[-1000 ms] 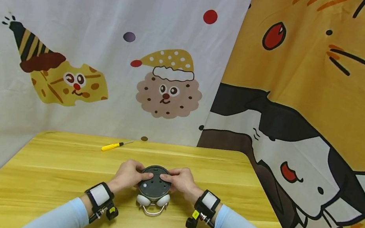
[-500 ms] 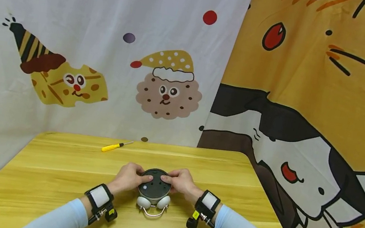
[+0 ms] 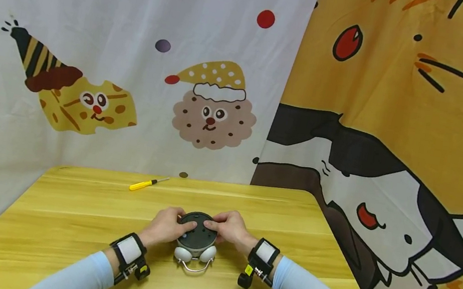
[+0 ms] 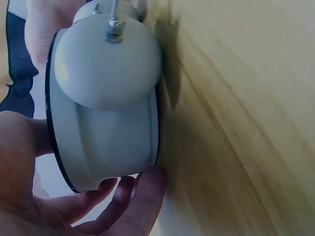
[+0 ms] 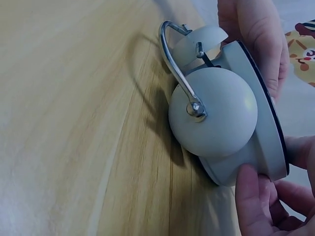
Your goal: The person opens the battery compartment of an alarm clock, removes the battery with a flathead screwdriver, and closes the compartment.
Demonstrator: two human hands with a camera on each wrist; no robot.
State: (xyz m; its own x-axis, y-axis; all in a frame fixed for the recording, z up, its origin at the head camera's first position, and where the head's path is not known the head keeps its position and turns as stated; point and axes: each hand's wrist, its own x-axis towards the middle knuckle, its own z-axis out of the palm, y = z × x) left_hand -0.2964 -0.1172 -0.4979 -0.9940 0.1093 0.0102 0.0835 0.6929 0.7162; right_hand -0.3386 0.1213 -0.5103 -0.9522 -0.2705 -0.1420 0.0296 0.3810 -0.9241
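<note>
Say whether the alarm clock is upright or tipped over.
The alarm clock is tipped over: in the head view, its dark back faces up and its bells point toward the bottom edge.

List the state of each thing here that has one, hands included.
Alarm clock: dark back facing up, held by both hands
Bells: attached, on the near side
Metal handle: attached, joining the bells
Left hand: gripping the clock's side, thumb on its back
Right hand: gripping the opposite side, thumb on its back
Screwdriver: lying on the tabletop, untouched
Cloth backdrop: hanging, lightly creased

Room beyond clock (image 3: 197,237), except screwdriver (image 3: 143,184)
</note>
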